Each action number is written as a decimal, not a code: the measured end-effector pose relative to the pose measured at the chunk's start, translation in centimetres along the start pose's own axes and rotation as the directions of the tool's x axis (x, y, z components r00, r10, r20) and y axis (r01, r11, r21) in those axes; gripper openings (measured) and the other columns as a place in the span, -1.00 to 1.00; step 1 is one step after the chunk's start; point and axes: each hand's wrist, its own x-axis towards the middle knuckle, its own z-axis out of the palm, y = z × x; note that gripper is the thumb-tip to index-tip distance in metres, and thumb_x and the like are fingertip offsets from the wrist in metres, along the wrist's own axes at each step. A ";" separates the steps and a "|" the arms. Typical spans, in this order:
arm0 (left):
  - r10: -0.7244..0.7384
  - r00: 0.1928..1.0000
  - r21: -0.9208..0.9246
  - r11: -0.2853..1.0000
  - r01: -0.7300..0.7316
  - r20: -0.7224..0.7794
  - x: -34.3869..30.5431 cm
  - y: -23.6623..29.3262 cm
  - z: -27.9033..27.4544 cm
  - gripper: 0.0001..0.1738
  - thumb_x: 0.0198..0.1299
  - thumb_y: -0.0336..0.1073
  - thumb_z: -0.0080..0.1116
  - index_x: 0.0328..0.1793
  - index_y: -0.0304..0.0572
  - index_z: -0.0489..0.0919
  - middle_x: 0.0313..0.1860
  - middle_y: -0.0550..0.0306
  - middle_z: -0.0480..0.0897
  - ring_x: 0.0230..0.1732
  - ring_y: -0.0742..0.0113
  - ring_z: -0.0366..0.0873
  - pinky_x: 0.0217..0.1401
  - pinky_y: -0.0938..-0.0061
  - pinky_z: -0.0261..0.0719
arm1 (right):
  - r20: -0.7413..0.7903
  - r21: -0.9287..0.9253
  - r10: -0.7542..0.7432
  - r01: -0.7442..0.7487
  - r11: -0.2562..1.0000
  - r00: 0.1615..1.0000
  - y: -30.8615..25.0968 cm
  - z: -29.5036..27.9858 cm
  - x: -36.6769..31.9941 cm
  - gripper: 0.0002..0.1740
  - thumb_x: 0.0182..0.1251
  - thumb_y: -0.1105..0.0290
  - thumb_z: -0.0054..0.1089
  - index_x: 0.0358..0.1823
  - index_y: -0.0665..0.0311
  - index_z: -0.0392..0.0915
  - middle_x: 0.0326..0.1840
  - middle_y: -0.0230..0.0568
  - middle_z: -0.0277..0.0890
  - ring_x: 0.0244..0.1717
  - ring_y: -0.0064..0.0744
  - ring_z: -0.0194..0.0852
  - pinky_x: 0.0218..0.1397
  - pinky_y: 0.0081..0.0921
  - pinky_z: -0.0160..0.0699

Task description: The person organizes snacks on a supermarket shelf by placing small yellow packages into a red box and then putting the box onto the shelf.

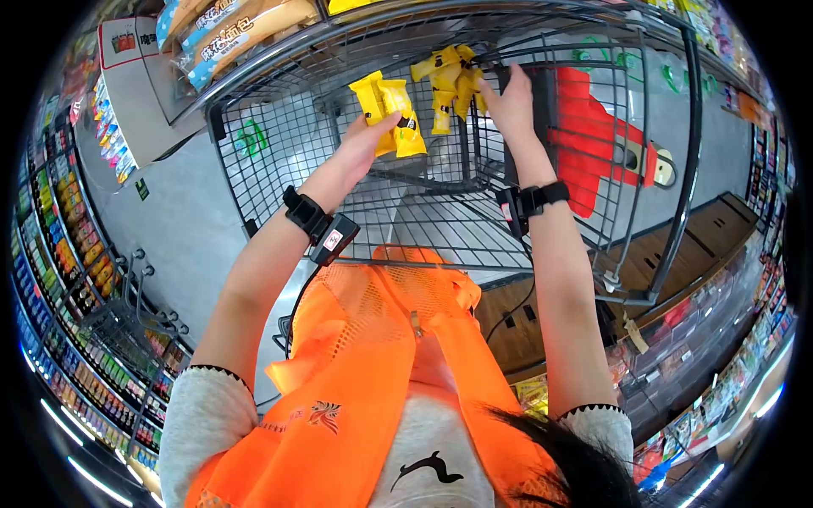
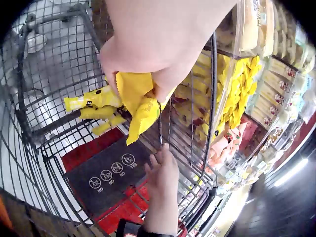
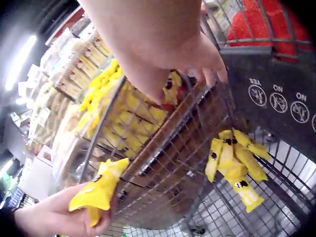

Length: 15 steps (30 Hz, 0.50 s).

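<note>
My left hand (image 1: 357,151) grips two yellow snack packets (image 1: 401,127) over the shopping cart's wire basket (image 1: 279,135). In the left wrist view, the thumb and fingers close round the packets (image 2: 143,116). My right hand (image 1: 513,106) is over the cart by its dark plastic panel (image 1: 544,110), fingers loosely bent, nothing visible in them in the left wrist view. A pile of similar yellow packets (image 1: 445,76) lies in the cart near that hand; the right wrist view shows these packets (image 3: 237,165) on the wire mesh below the panel.
Beyond the cart stands a display of yellow packets (image 3: 131,118), with bagged bread (image 1: 246,38) beside it. A red sheet (image 1: 584,140) lies behind the panel. Stocked shelves (image 1: 72,220) line the left, and another cart (image 1: 127,339) is parked there.
</note>
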 end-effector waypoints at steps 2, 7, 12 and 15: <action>-0.023 0.997 0.078 0.997 0.017 0.072 -0.6 0.7 1.4 -0.56 0.21 -0.25 0.18 0.15 -0.26 0.37 0.02 0.11 0.55 0.03 0.34 0.52 0.13 0.43 0.44 | 0.365 0.278 0.220 -0.331 0.902 0.905 -3.6 -2.2 -0.7 -0.25 0.10 0.06 0.28 0.16 0.47 0.27 -0.05 0.15 0.48 -0.03 0.01 0.49 0.02 -0.26 0.47; 0.103 0.982 0.364 0.918 -0.154 0.157 -1.6 0.2 4.3 -0.58 0.15 -0.28 0.22 0.10 -0.28 0.42 -0.05 0.13 0.58 -0.05 0.40 0.54 0.05 0.47 0.47 | 0.632 0.356 0.142 -0.448 0.820 0.762 -8.4 -3.5 -4.7 -0.44 0.15 0.15 0.23 0.01 0.46 0.38 -0.21 -0.05 0.54 -0.27 -0.35 0.57 -0.25 -0.46 0.54; 0.199 0.956 0.500 0.818 -0.282 0.214 -4.5 -0.2 3.7 -0.62 0.20 -0.32 0.14 0.11 -0.28 0.40 -0.06 0.11 0.58 -0.04 0.36 0.54 0.04 0.46 0.48 | 0.690 0.418 0.269 -0.673 0.610 0.672 -6.6 -3.9 -6.4 -0.53 0.10 0.29 0.26 -0.03 0.47 0.40 -0.18 0.00 0.55 -0.17 -0.23 0.58 -0.12 -0.39 0.54; 0.137 0.991 0.495 0.861 -0.116 -0.006 -5.9 -0.8 2.2 -0.65 0.24 -0.32 0.08 0.11 -0.30 0.37 -0.09 0.10 0.58 -0.07 0.34 0.55 0.02 0.45 0.49 | 0.462 0.264 0.380 -0.534 0.803 0.801 -2.0 -2.7 -6.6 -0.52 0.04 0.38 0.28 -0.01 0.43 0.39 -0.17 -0.08 0.55 -0.20 -0.32 0.57 -0.21 -0.44 0.54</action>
